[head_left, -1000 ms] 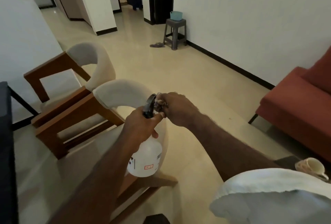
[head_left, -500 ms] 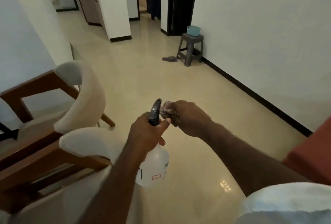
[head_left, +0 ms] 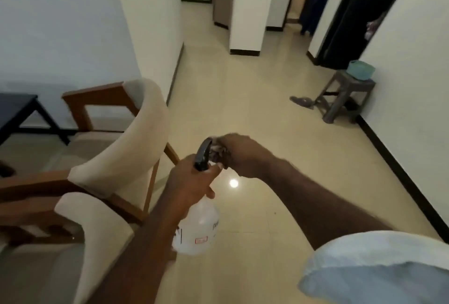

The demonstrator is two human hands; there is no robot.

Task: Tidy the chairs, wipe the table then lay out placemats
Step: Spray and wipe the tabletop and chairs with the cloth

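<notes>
The person wears a short, loose sleeve (head_left: 379,267) of pale cloth, white with a light blue cast, on the right arm. Its hem runs in a soft, slightly rumpled curve, with a shadowed fold beneath the edge. Below that hem the right forearm (head_left: 303,197) is bare down to the wrist, with fine hair showing along it. The left forearm (head_left: 145,238) is bare as far as the lower edge of the view, so what is worn on that side cannot be told. The right grip (head_left: 240,155) and the left grip (head_left: 192,182) are bare; the left thumb (head_left: 216,166) ends in a short, pale nail. Both are a little blurred.
</notes>
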